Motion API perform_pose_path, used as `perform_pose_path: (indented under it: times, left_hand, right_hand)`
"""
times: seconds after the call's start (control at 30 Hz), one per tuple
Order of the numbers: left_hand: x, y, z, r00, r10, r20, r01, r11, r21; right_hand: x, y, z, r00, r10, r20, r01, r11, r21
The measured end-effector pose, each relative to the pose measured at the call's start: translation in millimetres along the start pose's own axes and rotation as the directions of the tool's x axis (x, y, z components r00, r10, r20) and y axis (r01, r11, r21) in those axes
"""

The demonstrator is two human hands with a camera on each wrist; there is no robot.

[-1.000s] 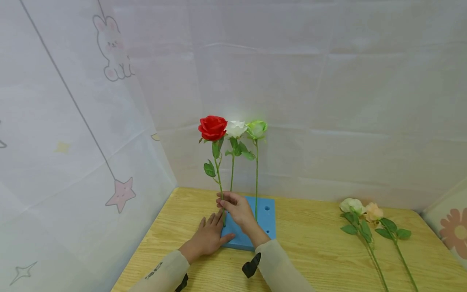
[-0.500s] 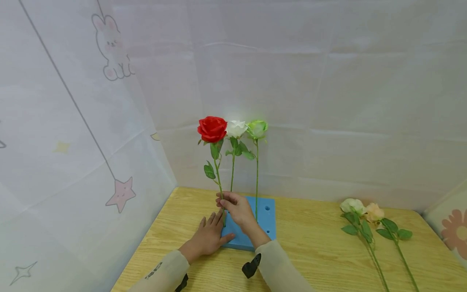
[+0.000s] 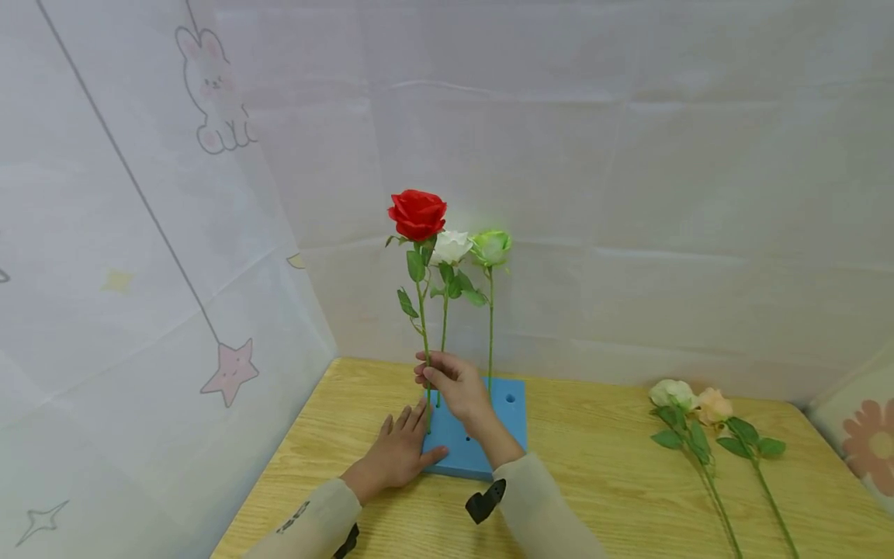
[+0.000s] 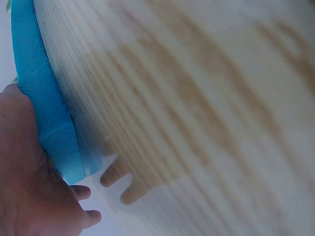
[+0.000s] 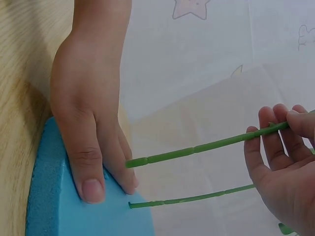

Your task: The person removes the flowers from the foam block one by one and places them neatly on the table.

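My right hand (image 3: 457, 388) pinches the green stem of a red artificial rose (image 3: 417, 215) between thumb and fingers. In the right wrist view the cut end of the rose stem (image 5: 162, 157) shows whole, just above the blue foam block (image 5: 74, 219). My left hand (image 3: 400, 452) lies with fingers extended along the block's left side, its thumb on the front edge. The left wrist view shows that hand (image 4: 34, 177) against the side of the foam. A white rose (image 3: 452, 247) and a green rose (image 3: 491, 247) stand upright in the block behind.
A cream-white rose (image 3: 673, 394) and a peach rose (image 3: 715, 406) lie on the right side of the wooden table (image 3: 594, 466). The foam has further holes, one at its back right. A pale printed cloth (image 3: 559, 155) hangs behind the table.
The red rose has risen with my right hand, its stem now more upright and its lower end out of the foam. My left hand has stayed in place.
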State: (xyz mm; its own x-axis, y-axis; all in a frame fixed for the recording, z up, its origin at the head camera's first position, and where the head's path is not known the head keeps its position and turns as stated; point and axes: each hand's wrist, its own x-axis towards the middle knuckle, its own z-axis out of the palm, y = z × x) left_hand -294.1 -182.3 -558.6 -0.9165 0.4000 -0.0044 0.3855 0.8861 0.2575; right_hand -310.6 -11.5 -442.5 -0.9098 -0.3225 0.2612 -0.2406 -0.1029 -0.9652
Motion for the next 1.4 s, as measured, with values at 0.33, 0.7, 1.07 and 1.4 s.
perform_pose_path:
  times: [0.33,0.7,1.07,1.4]
  left_hand:
    - [-3.8,4.3,-6.7,0.999,0.033,-0.013,-0.033,0.999,0.0]
    - [-3.1,5.2,-5.9,1.0,0.021,-0.013,-0.021,1.0,-0.015]
    - [0.0,1.1,-0.9,1.0,-0.002,0.003,0.002,1.0,-0.009]
    - [1.6,-3.1,4.0,1.0,0.015,-0.014,-0.015,1.0,-0.019]
  right_hand:
    - [-6,-10,-7,1.0,-0.02,0.024,0.02,1.0,-0.014]
    - [-15,-14,-21,0.999,-0.028,0.037,0.03,0.999,-0.046]
    - [-27,-17,-35,0.999,-0.029,0.038,0.031,0.999,-0.04]
    - [-37,-25,-47,0.997,-0.073,0.03,0.074,0.997,-0.037]
